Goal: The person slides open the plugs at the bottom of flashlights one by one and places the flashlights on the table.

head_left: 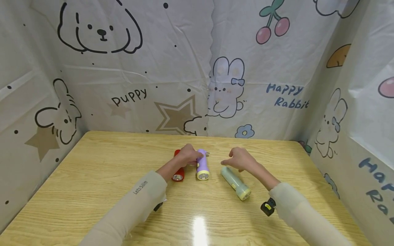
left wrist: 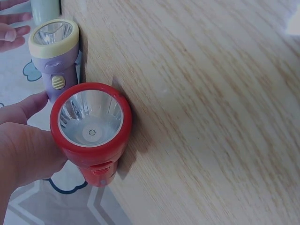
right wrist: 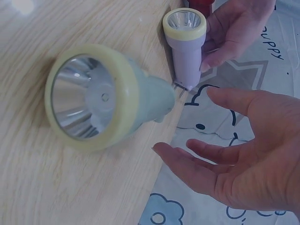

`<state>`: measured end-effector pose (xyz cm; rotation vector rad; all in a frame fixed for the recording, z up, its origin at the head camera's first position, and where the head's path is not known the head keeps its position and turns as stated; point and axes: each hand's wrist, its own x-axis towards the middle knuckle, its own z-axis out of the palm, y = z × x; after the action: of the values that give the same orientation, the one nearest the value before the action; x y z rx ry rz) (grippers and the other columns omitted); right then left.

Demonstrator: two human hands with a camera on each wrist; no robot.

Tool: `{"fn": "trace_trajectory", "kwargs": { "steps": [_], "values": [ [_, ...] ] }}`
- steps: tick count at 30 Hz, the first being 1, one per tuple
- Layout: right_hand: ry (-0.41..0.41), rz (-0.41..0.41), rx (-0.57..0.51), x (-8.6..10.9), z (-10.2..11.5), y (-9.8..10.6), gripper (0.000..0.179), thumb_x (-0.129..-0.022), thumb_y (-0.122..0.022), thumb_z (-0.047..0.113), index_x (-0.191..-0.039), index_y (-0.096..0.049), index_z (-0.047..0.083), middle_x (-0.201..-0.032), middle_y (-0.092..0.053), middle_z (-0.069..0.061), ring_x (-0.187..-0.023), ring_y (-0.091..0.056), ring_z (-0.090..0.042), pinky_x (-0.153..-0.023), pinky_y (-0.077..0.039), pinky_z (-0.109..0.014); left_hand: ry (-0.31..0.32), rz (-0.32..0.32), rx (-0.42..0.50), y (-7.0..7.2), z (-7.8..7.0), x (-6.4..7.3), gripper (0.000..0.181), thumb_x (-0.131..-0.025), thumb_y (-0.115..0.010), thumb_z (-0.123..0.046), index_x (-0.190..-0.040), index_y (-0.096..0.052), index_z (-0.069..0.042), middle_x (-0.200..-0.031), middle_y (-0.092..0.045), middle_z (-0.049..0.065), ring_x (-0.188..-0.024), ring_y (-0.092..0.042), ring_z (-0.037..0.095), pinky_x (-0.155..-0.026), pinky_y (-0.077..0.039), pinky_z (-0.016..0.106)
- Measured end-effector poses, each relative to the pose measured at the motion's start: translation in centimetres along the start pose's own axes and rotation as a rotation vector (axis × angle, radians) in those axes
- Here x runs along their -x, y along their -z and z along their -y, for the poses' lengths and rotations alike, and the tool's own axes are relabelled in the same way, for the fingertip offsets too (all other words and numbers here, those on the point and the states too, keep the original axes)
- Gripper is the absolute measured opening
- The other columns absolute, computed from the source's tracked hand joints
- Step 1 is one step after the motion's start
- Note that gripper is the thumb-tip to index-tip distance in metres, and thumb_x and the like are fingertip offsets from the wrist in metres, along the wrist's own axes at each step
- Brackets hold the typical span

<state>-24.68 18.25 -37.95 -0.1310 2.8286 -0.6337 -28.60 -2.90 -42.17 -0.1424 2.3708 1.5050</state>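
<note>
Three flashlights lie on the wooden table. My left hand (head_left: 188,155) reaches over the tail of the red flashlight (left wrist: 91,150) and holds the purple flashlight (head_left: 202,167) near its tail, a finger across its top. Two metal prongs (right wrist: 183,89) stick out at the purple one's tail. Both of these flashlights point their lenses toward me. On the right, my right hand (head_left: 241,159) hovers by the tail of the pale green flashlight (head_left: 234,181), fingers loosely bent and apart, holding nothing. That flashlight lies slanted, its cream-rimmed lens (right wrist: 84,96) toward the near right.
The table (head_left: 101,164) meets patterned cloth walls (head_left: 138,68) at its back and sides. Dark wrist devices (head_left: 268,206) sit at both sleeves. Bright glare (head_left: 200,232) marks the near tabletop.
</note>
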Motion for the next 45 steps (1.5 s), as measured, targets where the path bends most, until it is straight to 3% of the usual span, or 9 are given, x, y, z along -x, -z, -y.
{"fn": "trace_trajectory", "kwargs": {
  "steps": [3,6,9,11,13,15,18,28,45],
  "values": [
    [-0.016,0.01,0.001,0.2,-0.2,-0.1,0.038,-0.088,-0.076,0.032,-0.07,-0.057,0.004,-0.061,-0.044,0.0,-0.051,-0.054,-0.017,-0.058,-0.059,-0.037,0.009,-0.006,-0.002,0.0,0.0,0.0,0.027,-0.091,-0.069,-0.007,-0.106,-0.06,0.014,-0.102,-0.062,0.02,-0.087,-0.069,0.028,-0.075,-0.06,0.032],
    [-0.027,0.023,-0.006,0.3,-0.3,-0.2,0.051,-0.087,-0.077,0.032,-0.058,-0.04,0.014,-0.052,-0.026,0.006,-0.043,-0.041,-0.012,-0.058,-0.059,-0.038,0.013,-0.011,-0.008,0.0,0.1,0.0,0.027,-0.091,-0.069,-0.007,-0.105,-0.06,0.013,-0.102,-0.062,0.02,-0.086,-0.068,0.027,-0.075,-0.06,0.032],
    [-0.028,0.032,-0.025,0.5,-0.6,-0.3,0.051,-0.086,-0.079,0.031,-0.059,-0.039,0.014,-0.054,-0.027,0.005,-0.044,-0.039,-0.011,-0.055,-0.06,-0.037,0.013,-0.012,-0.011,0.0,0.1,-0.1,0.026,-0.091,-0.069,-0.007,-0.105,-0.06,0.013,-0.102,-0.062,0.02,-0.086,-0.068,0.027,-0.075,-0.06,0.032],
    [-0.033,0.048,-0.039,0.5,-0.7,-0.3,0.045,-0.085,-0.079,0.031,-0.065,-0.046,0.009,-0.059,-0.035,0.001,-0.049,-0.047,-0.015,-0.055,-0.06,-0.037,0.012,-0.011,-0.009,0.0,0.1,-0.1,0.026,-0.091,-0.069,-0.007,-0.105,-0.06,0.013,-0.102,-0.062,0.02,-0.087,-0.068,0.027,-0.076,-0.06,0.032],
    [-0.047,0.068,-0.053,0.6,-0.8,-0.4,0.039,-0.085,-0.08,0.031,-0.081,-0.056,0.0,-0.071,-0.049,-0.006,-0.063,-0.057,-0.022,-0.055,-0.06,-0.037,0.011,-0.008,-0.007,0.0,0.1,-0.2,0.025,-0.091,-0.069,-0.007,-0.104,-0.059,0.013,-0.102,-0.061,0.02,-0.088,-0.068,0.027,-0.076,-0.06,0.032],
    [-0.056,0.098,-0.061,0.6,-0.9,-0.4,0.048,-0.085,-0.08,0.031,-0.103,-0.059,-0.008,-0.092,-0.059,-0.016,-0.081,-0.063,-0.029,-0.055,-0.06,-0.037,0.009,-0.007,-0.005,0.0,0.1,-0.2,0.025,-0.091,-0.069,-0.007,-0.104,-0.059,0.013,-0.102,-0.061,0.02,-0.088,-0.068,0.028,-0.077,-0.06,0.033],
    [-0.065,0.128,-0.071,0.7,-1.0,-0.6,0.062,-0.085,-0.08,0.029,-0.123,-0.053,-0.012,-0.115,-0.059,-0.023,-0.094,-0.062,-0.032,-0.057,-0.06,-0.037,0.009,-0.008,0.002,0.0,0.1,-0.2,0.024,-0.091,-0.069,-0.006,-0.102,-0.059,0.012,-0.102,-0.061,0.02,-0.088,-0.068,0.028,-0.078,-0.06,0.034],
    [-0.073,0.149,-0.033,0.7,-1.3,-1.1,0.036,-0.082,-0.082,0.029,-0.08,-0.058,0.002,-0.078,-0.057,-0.008,-0.07,-0.062,-0.023,-0.055,-0.06,-0.035,0.012,-0.001,0.011,0.0,0.0,-0.1,0.018,-0.091,-0.068,-0.006,-0.095,-0.058,0.009,-0.099,-0.06,0.018,-0.085,-0.068,0.027,-0.077,-0.06,0.034],
    [-0.043,0.201,0.075,0.7,-1.3,-2.1,0.038,-0.079,-0.085,0.03,-0.068,-0.057,0.007,-0.064,-0.057,-0.005,-0.054,-0.058,-0.016,-0.051,-0.056,-0.03,0.014,0.001,0.02,0.0,0.0,-0.1,0.021,-0.092,-0.068,-0.006,-0.101,-0.059,0.011,-0.102,-0.06,0.019,-0.089,-0.067,0.029,-0.079,-0.06,0.034]
  ]
}}
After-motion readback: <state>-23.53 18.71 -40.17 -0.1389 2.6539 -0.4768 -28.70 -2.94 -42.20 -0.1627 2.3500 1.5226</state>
